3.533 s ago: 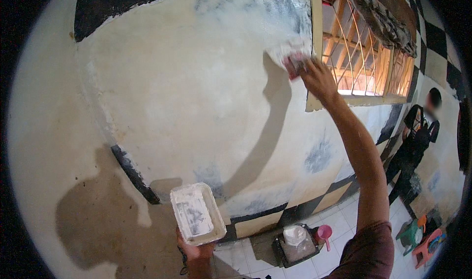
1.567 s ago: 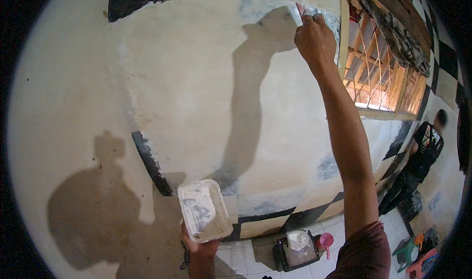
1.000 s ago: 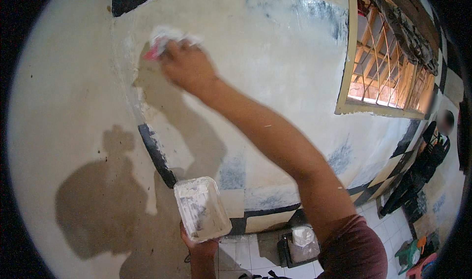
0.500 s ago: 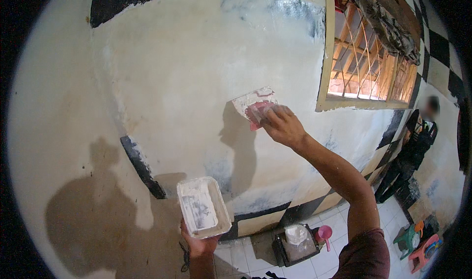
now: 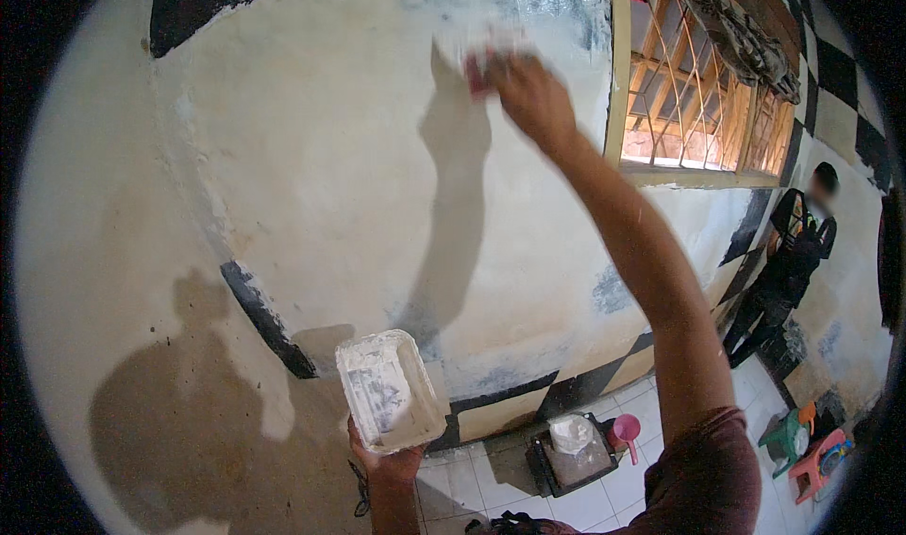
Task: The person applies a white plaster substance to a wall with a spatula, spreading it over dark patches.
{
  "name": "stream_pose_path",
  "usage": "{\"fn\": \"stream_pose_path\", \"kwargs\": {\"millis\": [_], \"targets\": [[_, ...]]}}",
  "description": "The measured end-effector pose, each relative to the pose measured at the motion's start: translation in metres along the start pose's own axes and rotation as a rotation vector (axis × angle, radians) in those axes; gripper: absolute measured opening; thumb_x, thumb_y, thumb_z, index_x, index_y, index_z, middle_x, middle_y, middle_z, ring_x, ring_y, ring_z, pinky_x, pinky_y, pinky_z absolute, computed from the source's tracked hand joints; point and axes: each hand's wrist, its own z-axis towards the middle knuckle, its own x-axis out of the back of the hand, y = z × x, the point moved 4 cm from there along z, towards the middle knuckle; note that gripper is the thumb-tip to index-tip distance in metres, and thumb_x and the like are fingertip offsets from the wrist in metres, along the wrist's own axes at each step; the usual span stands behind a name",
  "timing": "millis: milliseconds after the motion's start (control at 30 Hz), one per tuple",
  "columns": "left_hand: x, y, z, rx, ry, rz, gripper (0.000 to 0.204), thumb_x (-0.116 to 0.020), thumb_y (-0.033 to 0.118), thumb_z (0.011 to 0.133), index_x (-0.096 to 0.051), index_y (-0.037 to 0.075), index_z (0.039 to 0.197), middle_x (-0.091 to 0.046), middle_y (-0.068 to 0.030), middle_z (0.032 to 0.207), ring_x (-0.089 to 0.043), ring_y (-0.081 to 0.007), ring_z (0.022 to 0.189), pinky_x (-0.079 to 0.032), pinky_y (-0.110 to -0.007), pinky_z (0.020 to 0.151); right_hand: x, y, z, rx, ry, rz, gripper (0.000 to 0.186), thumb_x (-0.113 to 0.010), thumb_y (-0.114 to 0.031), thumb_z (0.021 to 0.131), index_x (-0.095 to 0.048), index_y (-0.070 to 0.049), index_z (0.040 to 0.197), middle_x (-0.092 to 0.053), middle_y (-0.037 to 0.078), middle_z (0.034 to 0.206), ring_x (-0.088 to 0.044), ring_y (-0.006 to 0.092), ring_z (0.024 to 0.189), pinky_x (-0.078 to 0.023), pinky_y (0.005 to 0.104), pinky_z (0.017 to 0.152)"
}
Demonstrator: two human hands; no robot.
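My left hand (image 5: 390, 463) holds a white rectangular tub (image 5: 427, 398) from beneath, tilted so its inside shows. White putty is smeared over the tub's bottom, with dark streaks through it. High up on the wall (image 5: 311, 158), my right hand (image 5: 535, 96) is closed round a red putty scraper (image 5: 478, 71). Motion blurs the scraper, and I cannot tell whether its blade touches the wall. The wall surface there is whitish, with bluish-grey patches nearby.
Right of my right hand is a barred window (image 5: 703, 101) with a yellowish frame. Below, a black stand (image 5: 540, 464) holds a white bag (image 5: 571, 433), beside a pink dipper (image 5: 625, 429). A person in dark clothes (image 5: 788, 261) stands at right, near small green (image 5: 781, 441) and pink stools (image 5: 813, 469).
My right hand has swept upward along the wall with the scraper, and its shadow has stretched upward. My left hand and the tub have barely shifted.
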Motion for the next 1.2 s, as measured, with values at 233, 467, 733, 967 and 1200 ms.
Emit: {"fn": "stream_pose_path", "kwargs": {"millis": [233, 467, 733, 967, 1200], "targets": [[-0.013, 0.002, 0.002, -0.206, 0.035, 0.353, 0.054, -0.041, 0.052, 0.090, -0.055, 0.016, 0.129, -0.060, -0.0037, 0.124, -0.059, -0.0286, 0.111, -0.050, -0.054, 0.089, 0.037, -0.035, -0.126, -0.056, -0.087, 0.056, 0.056, -0.067, -0.011, 0.075, -0.054, -0.016, 0.129, -0.054, 0.009, 0.124, -0.054, 0.0320, 0.112, -0.050, 0.0409, 0.090], [0.001, -0.002, 0.001, 0.079, 0.049, -0.050, 0.059, -0.043, 0.057, 0.087, -0.055, 0.018, 0.129, -0.061, -0.0046, 0.123, -0.059, -0.0301, 0.112, -0.050, -0.060, 0.084, 0.054, 0.064, 0.059, -0.065, 0.197, -0.020, 0.031, -0.050, -0.001, 0.085, -0.060, -0.015, 0.110, -0.065, 0.005, 0.092, -0.064, 0.0295, 0.088, -0.054, 0.0407, 0.073], [0.007, -0.002, 0.000, 0.129, 0.076, -0.108, 0.060, -0.045, 0.055, 0.087, -0.053, 0.017, 0.132, -0.061, -0.0070, 0.124, -0.060, -0.0310, 0.110, -0.051, -0.061, 0.084, -0.013, 0.021, -0.086, -0.048, -0.062, -0.093, 0.032, -0.058, -0.007, 0.081, -0.060, -0.012, 0.113, -0.057, 0.013, 0.121, -0.057, 0.0314, 0.110, -0.048, 0.0419, 0.093], [-0.002, 0.003, 0.000, 0.119, -0.064, -0.089, 0.059, -0.045, 0.052, 0.089, -0.049, 0.014, 0.135, -0.057, -0.0088, 0.129, -0.058, -0.0330, 0.114, -0.051, -0.059, 0.088, 0.045, -0.034, -0.202, -0.179, -0.243, 0.073, 0.052, -0.058, -0.008, 0.083, -0.050, -0.012, 0.134, -0.047, 0.013, 0.140, -0.045, 0.0368, 0.129, -0.043, 0.0464, 0.103], [-0.007, 0.004, -0.003, 0.072, 0.067, 0.012, 0.059, -0.042, 0.055, 0.086, -0.055, 0.018, 0.130, -0.061, -0.0045, 0.124, -0.060, -0.0305, 0.110, -0.051, -0.057, 0.084, 0.049, 0.094, 0.000, -0.178, 0.052, -0.054, 0.049, -0.050, 0.001, 0.082, -0.055, -0.020, 0.126, -0.065, 0.013, 0.109, -0.064, 0.0351, 0.095, -0.055, 0.0450, 0.075]]}}
